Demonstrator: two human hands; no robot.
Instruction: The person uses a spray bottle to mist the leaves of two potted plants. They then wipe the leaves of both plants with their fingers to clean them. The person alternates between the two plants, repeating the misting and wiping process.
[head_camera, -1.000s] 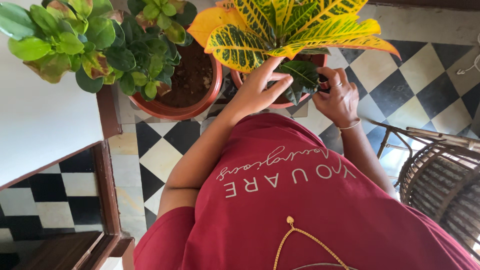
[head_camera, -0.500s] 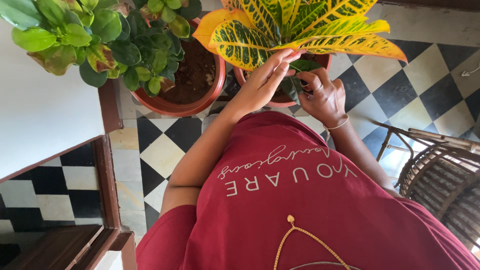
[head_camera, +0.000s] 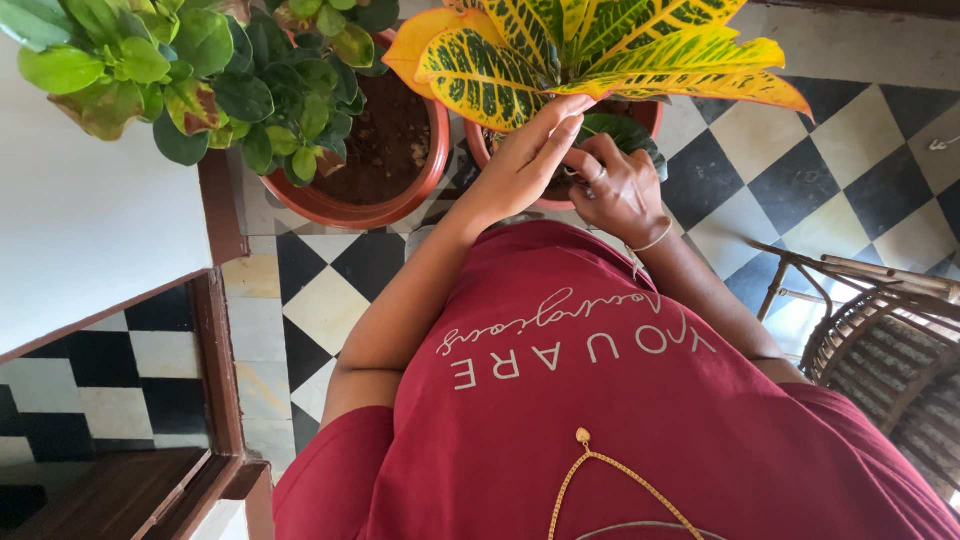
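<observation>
— What are the hands doing?

— At upper centre, the left hand is reaching with fingers stretched out, open, brushing under a yellow-and-green striped leaf. The right hand is curling its fingers around a dark green leaf.

— And the plant?

— It is standing in a terracotta clay pot at top centre, just beside a second round terracotta pot on the black-and-white checkered floor.

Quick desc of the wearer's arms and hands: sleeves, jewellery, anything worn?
Both arms are bare below short dark red sleeves of a T-shirt. The left hand wears nothing that shows. The right hand has a ring on one finger and a thin gold bangle at the wrist. No gloves or watch visible.
</observation>
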